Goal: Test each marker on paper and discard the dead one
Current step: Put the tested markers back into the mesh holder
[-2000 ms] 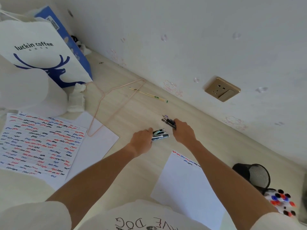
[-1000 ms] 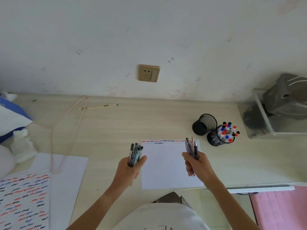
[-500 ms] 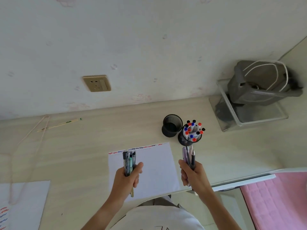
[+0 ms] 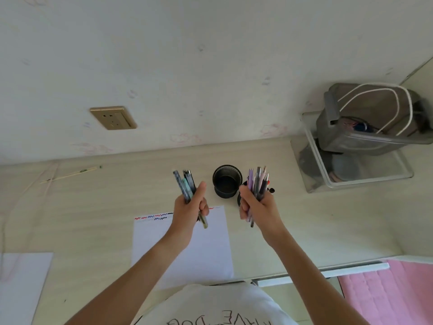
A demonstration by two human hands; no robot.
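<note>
Left hand [image 4: 191,208] grips dark pens [image 4: 185,186]; right hand [image 4: 256,208] grips pastel pens [image 4: 257,181], hiding a second cup behind. Mesh cup [image 4: 226,180] stands between, paper [image 4: 182,245] at the bench's [image 4: 105,207] near edge.

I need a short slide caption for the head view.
Each hand, left and right, holds pens above paper, near an empty cup.

Single head-worn view, steeply downward over the desk [image 4: 98,221], facing the wall [image 4: 210,55].
</note>
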